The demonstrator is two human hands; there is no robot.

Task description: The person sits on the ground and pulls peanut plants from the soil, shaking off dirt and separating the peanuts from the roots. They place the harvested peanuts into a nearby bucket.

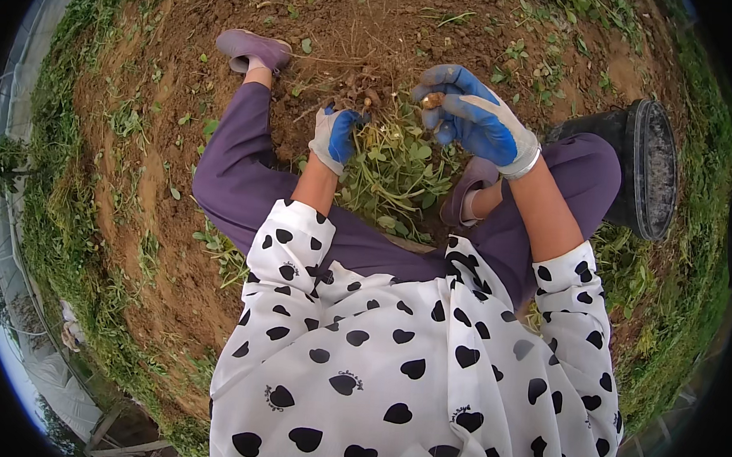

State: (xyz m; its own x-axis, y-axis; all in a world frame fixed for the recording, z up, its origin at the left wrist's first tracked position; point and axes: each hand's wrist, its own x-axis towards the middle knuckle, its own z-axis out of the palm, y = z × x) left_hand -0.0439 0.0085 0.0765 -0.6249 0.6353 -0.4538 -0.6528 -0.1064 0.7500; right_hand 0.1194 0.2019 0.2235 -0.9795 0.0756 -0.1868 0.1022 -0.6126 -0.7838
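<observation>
Raised over the soil, my right hand, in a white and blue coated work glove, grips a small brown pod or tuber between thumb and fingers. My left hand, gloved alike, closes on the lower part of an uprooted plant with thin dry roots; a small brown lump shows at its fingertips. The plant's green leaves and stems spread between my legs, below and between both hands. Exactly what the left fingers pinch is partly hidden.
A black plastic bucket lies tilted beyond my right knee. My purple shoes rest on brown soil strewn with leafy plants. Green growth borders the plot, and grey plastic sheeting stands at the far left.
</observation>
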